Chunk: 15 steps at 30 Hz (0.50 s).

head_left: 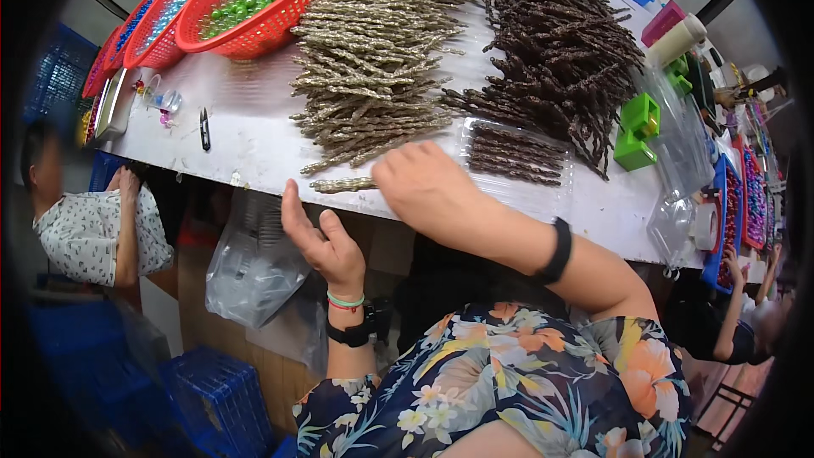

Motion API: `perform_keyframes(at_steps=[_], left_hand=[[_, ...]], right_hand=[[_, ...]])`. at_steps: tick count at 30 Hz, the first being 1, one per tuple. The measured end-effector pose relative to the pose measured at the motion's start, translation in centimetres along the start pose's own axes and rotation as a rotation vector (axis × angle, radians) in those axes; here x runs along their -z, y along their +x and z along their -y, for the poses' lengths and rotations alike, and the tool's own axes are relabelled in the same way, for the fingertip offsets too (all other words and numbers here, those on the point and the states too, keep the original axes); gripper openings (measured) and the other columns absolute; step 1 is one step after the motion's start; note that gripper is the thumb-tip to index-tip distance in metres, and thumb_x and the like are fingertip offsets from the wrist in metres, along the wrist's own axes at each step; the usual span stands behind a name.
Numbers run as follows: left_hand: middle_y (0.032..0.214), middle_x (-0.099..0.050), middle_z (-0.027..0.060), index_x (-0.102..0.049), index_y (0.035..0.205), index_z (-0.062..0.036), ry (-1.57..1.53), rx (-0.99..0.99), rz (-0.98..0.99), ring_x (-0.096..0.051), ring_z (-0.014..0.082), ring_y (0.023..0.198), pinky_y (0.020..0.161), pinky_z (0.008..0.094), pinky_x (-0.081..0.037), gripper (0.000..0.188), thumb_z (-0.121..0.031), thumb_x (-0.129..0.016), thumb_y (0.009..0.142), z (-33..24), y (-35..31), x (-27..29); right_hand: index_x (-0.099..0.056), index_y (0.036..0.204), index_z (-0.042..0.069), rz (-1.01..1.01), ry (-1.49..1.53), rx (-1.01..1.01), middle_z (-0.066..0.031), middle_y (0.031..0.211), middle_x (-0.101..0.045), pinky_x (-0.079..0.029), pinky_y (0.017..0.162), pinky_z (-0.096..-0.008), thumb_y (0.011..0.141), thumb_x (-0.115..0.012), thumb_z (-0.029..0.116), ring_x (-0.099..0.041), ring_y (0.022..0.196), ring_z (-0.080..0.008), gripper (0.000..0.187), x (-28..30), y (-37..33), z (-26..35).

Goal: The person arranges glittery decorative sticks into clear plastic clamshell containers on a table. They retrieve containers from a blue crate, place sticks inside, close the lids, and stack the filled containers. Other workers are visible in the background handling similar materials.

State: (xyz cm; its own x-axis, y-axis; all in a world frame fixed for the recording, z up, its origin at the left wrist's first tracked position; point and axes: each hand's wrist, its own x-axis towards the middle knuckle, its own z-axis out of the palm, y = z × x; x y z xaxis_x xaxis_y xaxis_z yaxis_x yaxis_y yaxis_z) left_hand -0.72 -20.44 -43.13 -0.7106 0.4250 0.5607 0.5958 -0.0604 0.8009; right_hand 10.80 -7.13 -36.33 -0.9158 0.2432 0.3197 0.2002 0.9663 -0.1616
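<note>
My right hand [424, 180] is closed at the table's front edge, its fingers curled over the end of a few glittery gold twisted sticks [342, 185] that poke out to the left. My left hand [326, 242] is just off the edge, palm turned inward, thumb and fingers apart, holding nothing. Beyond the hands lies a large heap of loose gold sticks [373, 59]. To its right is a heap of dark brown sticks [555, 59]. A clear plastic tray [551, 197], with a row of brown sticks [515, 155] in it, rests beside my right forearm.
Red baskets of beads [191, 38] line the far left. A small dark cutter [204, 130] lies on the white table [254, 140]. Green tape dispensers [634, 134] and clear plastic bags [674, 161] are at right. A plastic bag [254, 267] hangs below the edge. People sit at both sides.
</note>
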Motion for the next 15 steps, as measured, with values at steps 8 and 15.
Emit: perform_keyframes(at_steps=[8,15], left_hand=[[0.13,-0.06,0.02,-0.052,0.131,0.0036,-0.043,-0.239,0.539,-0.056,0.0386,0.124,0.11,0.0494,-0.04,0.049,-0.002,-0.066,0.084,-2.6,-1.4,-2.7],[0.134,-0.06,0.0155,-0.051,0.136,-0.001,0.007,-0.322,0.7,-0.056,0.037,0.127,0.111,0.053,-0.039,0.071,-0.021,-0.083,0.076,-4.4,-1.9,-6.7]], right_hand=[[-0.06,0.101,0.001,0.083,0.21,-0.4,-0.017,0.094,-0.064,-0.05,0.079,-0.0451,0.084,-0.068,0.01,-0.062,0.091,-0.0373,0.02,10.4,-11.7,-6.1],[-0.061,0.096,0.002,0.249,0.189,-0.464,-0.0173,0.089,-0.064,-0.048,0.078,-0.0465,0.084,-0.067,0.012,-0.061,0.086,-0.0382,0.016,9.6,-15.3,-6.9]])
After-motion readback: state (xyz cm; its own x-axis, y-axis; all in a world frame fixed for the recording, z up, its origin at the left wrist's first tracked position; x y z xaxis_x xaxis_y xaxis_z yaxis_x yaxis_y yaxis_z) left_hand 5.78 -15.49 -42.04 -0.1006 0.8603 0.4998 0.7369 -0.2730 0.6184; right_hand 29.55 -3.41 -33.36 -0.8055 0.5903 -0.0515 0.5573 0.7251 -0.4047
